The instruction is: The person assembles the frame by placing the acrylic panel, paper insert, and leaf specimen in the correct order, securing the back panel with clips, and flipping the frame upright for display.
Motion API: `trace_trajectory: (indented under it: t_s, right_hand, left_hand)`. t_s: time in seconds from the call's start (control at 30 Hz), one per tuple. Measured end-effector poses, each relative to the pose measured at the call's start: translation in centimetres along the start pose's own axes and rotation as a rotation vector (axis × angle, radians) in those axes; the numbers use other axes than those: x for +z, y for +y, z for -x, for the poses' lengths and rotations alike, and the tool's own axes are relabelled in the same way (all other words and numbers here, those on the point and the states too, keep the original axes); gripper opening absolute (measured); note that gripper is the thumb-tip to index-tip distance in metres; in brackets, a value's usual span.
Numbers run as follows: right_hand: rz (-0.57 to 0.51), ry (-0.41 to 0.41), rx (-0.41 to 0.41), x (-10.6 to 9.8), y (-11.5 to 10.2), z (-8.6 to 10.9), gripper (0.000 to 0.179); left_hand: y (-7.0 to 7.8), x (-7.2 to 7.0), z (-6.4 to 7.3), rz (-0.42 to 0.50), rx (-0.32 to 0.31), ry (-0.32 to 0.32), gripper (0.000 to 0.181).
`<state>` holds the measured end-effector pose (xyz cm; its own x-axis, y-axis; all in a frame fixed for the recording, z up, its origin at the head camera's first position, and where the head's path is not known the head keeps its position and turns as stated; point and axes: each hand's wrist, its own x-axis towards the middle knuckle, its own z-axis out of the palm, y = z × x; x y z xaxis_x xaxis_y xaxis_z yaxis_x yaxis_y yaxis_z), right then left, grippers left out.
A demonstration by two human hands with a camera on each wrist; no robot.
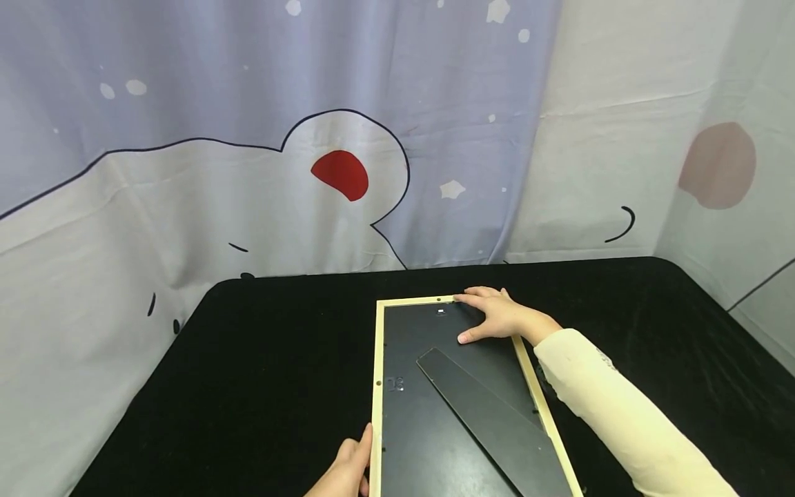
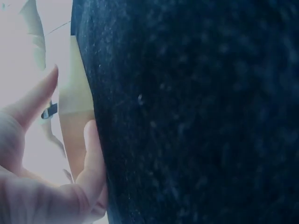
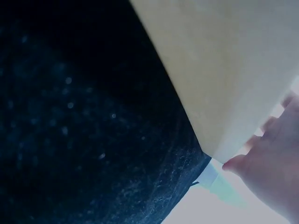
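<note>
A picture frame [image 1: 378, 359] with a pale wooden border lies back side up on black cloth. A long dark easel stand [image 1: 484, 414] slants across its dark backing board [image 1: 447, 386]. My left hand [image 1: 345, 464] is at the frame's near left side; in the left wrist view its fingers touch the frame's side face [image 2: 74, 98], and its thumb is stretched out above. At the far right corner my right hand [image 1: 497, 317] rests spread on the frame, fingertips at the far edge and thumb over the board. The frame's near end is out of view.
Black cloth [image 1: 279, 359] covers the table around the frame. Behind the table hangs a printed curtain [image 1: 205, 200] in pale blue and white. A small metal hanger [image 1: 441, 311] sits near the far edge of the backing board.
</note>
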<state>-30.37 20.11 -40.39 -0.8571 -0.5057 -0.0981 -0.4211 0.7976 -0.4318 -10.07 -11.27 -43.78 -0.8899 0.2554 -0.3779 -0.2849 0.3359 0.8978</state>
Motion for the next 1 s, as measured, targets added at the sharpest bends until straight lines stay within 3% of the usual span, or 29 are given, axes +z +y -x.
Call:
trace_trajectory:
  t_s: [0.03,0.1,0.37,0.47,0.67,1.0]
  right_hand:
    - [0.003,-0.001,0.000,0.0,-0.1,0.0,0.088]
    - [0.007,-0.010,0.007,0.0,-0.1,0.1,0.088]
    - [0.003,-0.011,0.018,-0.1,-0.4,0.0,0.084]
    - [-0.002,-0.005,0.015,-0.1,-0.6,0.1,0.083]
    - [-0.026,-0.005,0.021,0.0,-1.0,0.1,0.081]
    - [-0.038,0.031,0.021,0.0,-1.2,0.7,0.079]
  left_hand:
    - [0.1,0.3,0.1,0.023,-0.042,0.040,0.054]
    - [0.1,0.6,0.2,-0.023,-0.033,0.075,0.054]
    - [0.2,0.5,0.4,-0.081,0.024,0.082,0.052]
    - [0.3,0.5,0.5,-0.093,0.019,0.090,0.053]
    - [0.5,0.5,1.0,-0.046,-0.053,0.083,0.055]
    - [0.6,0.6,1.1,0.051,-0.060,0.040,0.054]
